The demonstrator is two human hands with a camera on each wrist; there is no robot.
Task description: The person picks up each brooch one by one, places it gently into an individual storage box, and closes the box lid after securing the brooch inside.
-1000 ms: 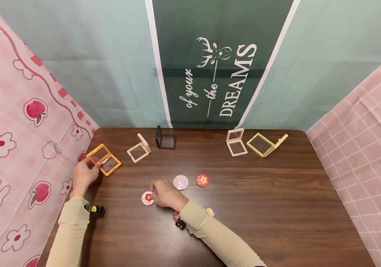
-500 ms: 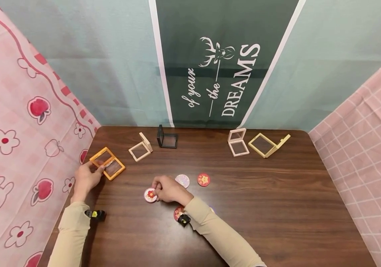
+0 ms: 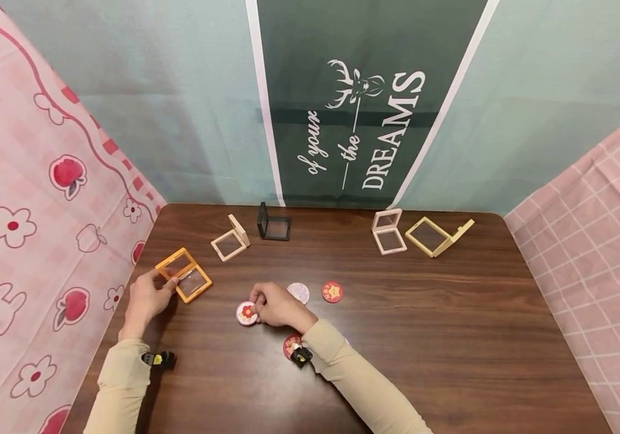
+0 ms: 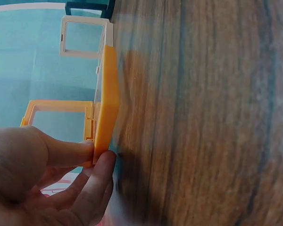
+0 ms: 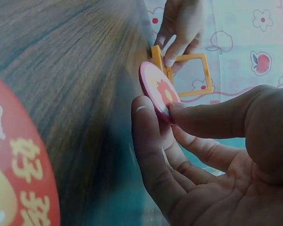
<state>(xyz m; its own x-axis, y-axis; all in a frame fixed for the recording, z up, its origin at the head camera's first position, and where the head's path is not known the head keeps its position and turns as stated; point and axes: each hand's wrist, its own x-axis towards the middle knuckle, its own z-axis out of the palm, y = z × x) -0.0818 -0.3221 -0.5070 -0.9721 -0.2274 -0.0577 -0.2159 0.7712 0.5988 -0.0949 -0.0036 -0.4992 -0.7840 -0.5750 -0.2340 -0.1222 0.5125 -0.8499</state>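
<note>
My left hand [image 3: 149,300] pinches an orange hinged display case [image 3: 189,269] by its edge at the left of the table. The case is swung open, with clear film in both frames. In the left wrist view, thumb and fingers grip the orange case [image 4: 111,89] near its hinge, close over the wood. My right hand [image 3: 280,305] pinches a round pink-rimmed badge with a red flower [image 3: 245,313] between thumb and fingers. In the right wrist view the flower badge [image 5: 158,87] is held tilted on its edge, with the orange case beyond it.
A purple badge [image 3: 300,292] and a red star badge [image 3: 333,292] lie beyond my right hand. Another red badge [image 3: 291,345] lies by my right wrist. Along the back stand opened cases: beige [image 3: 238,228], black [image 3: 262,222], pink [image 3: 397,216] and yellow [image 3: 453,239].
The left hand has brought the orange case a little right and toward me. The right hand has lifted the flower badge from the table and shifted slightly.
</note>
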